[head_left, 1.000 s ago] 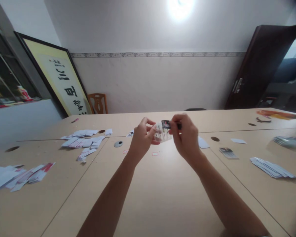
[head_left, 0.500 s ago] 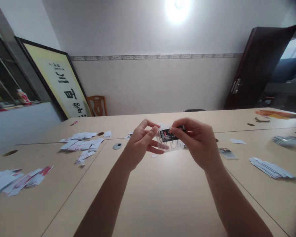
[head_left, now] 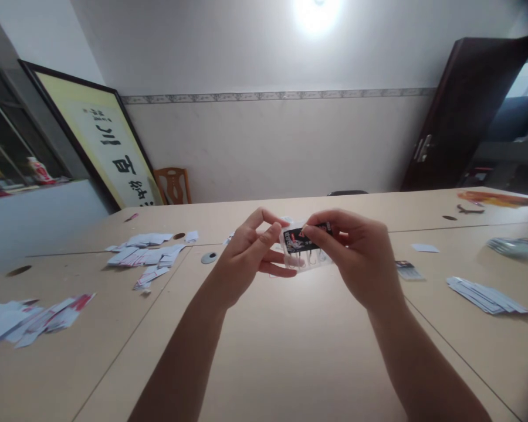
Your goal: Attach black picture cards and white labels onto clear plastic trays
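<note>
Above the table, a clear plastic box [head_left: 303, 265] of fish hooks is held between both hands. A black printed card [head_left: 295, 239] lies across its upper part, with several hooks showing below it; whether the card is inside the box or on top, I cannot tell. My left hand [head_left: 249, 249] grips the box's left edge, thumb and index finger at the upper corner and the other fingers behind and below. My right hand [head_left: 361, 252] is closed at the right side, its thumb pressed on the card. The right end of the box is hidden by that hand.
White paper slips [head_left: 145, 252] lie in loose piles on the left of the table [head_left: 290, 351]. To the right are another hook box [head_left: 408, 270], a stack of white slips [head_left: 486, 296] and clear packets [head_left: 513, 246]. A round cable-hole cover [head_left: 209, 258] sits left of my hands.
The box now sits closer against my left hand, with its upper left corner under the thumb and index finger. My right thumb stays on the card. The view has shifted slightly.
</note>
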`<state>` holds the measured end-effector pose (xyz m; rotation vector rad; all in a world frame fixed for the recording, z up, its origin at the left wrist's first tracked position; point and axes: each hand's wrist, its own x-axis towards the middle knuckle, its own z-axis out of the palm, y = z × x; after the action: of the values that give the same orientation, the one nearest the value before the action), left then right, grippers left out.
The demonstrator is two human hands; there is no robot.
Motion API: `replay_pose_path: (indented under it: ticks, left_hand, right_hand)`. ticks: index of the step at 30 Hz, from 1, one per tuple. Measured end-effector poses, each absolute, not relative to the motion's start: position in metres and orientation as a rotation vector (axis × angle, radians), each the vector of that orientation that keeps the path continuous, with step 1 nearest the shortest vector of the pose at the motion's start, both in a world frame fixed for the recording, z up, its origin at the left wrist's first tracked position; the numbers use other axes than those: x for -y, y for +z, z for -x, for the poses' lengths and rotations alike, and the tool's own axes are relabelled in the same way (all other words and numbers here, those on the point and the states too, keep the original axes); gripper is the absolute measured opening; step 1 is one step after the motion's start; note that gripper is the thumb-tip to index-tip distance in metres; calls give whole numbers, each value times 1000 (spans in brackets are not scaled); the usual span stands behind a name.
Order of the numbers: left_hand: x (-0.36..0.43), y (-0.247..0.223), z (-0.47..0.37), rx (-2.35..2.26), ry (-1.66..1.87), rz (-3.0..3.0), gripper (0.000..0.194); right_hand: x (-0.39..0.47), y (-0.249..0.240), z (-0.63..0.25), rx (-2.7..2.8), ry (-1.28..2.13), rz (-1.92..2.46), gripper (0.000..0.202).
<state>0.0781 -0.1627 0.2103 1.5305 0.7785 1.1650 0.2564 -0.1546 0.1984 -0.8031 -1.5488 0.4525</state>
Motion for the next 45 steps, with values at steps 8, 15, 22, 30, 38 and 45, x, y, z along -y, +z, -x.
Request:
replay_pose_path:
  ticks: [8,15,22,30,38,45]
  left_hand:
    - [165,212,-77,-787,1120,-1563,33]
    - [164,212,-77,-768,1132,-1544,30]
    - [163,211,-76,-768,1136,-1546,29]
    - [164,212,-77,-770,1142,-1540,29]
    - [165,212,-78,-788,1151,-1538,32]
    - [164,212,-78,-789,1156,-1537,32]
  right_hand:
    - [159,201,-256,1545,443,824,7]
    - [153,198,-256,1554,408,808,7]
    - [154,197,-253,1549,390,814,7]
    - [155,198,-252,1546,400,808,7]
    - [159,201,-252,1560,405,824,8]
    - [158,200,-251,1559,366,828,8]
